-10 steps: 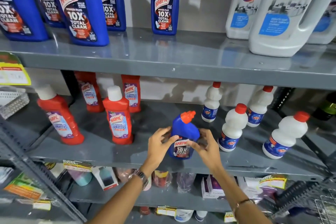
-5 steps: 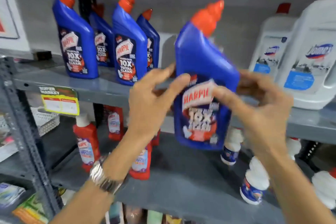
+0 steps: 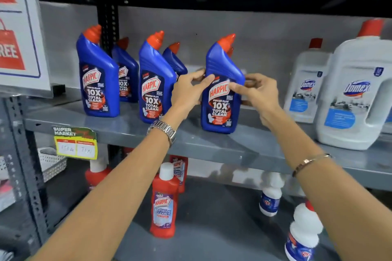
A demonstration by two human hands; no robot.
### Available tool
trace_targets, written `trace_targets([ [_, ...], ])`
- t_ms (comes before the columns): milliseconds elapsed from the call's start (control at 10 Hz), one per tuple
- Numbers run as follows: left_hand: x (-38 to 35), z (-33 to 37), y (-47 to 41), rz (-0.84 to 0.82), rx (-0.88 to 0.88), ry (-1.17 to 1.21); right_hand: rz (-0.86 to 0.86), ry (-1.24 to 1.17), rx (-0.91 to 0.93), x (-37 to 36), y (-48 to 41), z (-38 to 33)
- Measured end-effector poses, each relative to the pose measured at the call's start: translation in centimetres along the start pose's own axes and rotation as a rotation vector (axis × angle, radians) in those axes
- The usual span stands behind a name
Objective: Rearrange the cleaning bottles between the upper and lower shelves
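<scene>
Blue Harpic bottle [image 3: 222, 89] is set upright on the upper shelf [image 3: 212, 144], right of its blue fellows. It is clasped by the left hand [image 3: 187, 93] and right hand [image 3: 259, 93]. Placement seems nearly finished; release is called for next.

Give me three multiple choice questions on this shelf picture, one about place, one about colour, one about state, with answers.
1. Where is the held blue bottle?
A. upper shelf
B. lower shelf
C. floor

2. What colour is its cap?
A. white
B. orange-red
C. green

3. How is that bottle held?
A. left hand only
B. no hand
C. both hands

Answers: 1 A, its base sits on the upper shelf. 2 B, the spout is orange-red. 3 C, the left hand and right hand each touch a side.
</scene>
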State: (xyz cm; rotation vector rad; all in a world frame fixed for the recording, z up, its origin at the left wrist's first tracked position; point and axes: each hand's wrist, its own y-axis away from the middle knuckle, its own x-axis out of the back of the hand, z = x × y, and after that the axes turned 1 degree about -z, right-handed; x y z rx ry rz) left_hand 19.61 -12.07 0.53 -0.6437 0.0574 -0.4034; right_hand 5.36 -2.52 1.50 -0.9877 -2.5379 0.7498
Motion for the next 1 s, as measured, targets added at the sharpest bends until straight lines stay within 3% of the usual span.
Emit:
trace_targets([
  [500,0.5,-2.3,-0.4,-0.015,-0.002,-0.024,-0.064,0.026,-0.053,-0.5,-0.2,1.0],
  [700,-0.3,-2.1,0.4,0.102,-0.079,-0.18,-0.062,-0.006,-0.052,-0.7,0.0,0.9],
  [900,-0.1,-2.4,0.7,0.107,-0.084,-0.082,-0.101,-0.035,-0.082,-0.1,0.5,0.3],
  [1000,-0.6,-2.4,1.8,0.257,-0.126,-0.105,-0.035,-0.052,-0.094,1.3,1.8,0.9],
])
